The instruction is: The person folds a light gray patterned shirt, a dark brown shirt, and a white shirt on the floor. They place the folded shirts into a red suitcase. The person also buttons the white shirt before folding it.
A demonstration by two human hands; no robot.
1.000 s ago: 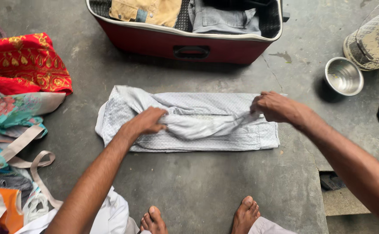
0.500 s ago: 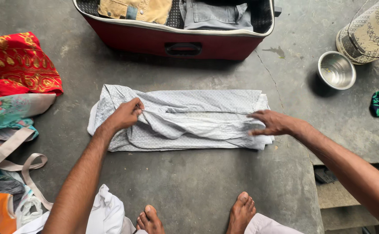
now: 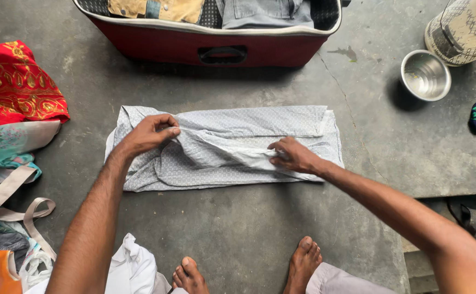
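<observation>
No labels, signs or screens show anywhere. The nearest thing to a package is the red suitcase (image 3: 211, 46) lying open on the floor at the top edge (a rectangular case with a pale rim and a dark handle on its near wall), with folded tan and grey clothes inside. At the lower left edge lies an orange bag (image 3: 1, 269) with beige straps, partly cut off.

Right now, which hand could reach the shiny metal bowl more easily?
Probably the right hand. It rests on the grey shirt nearer the steel bowl, which sits on the person's right. The left hand pinches fabric far across.
</observation>
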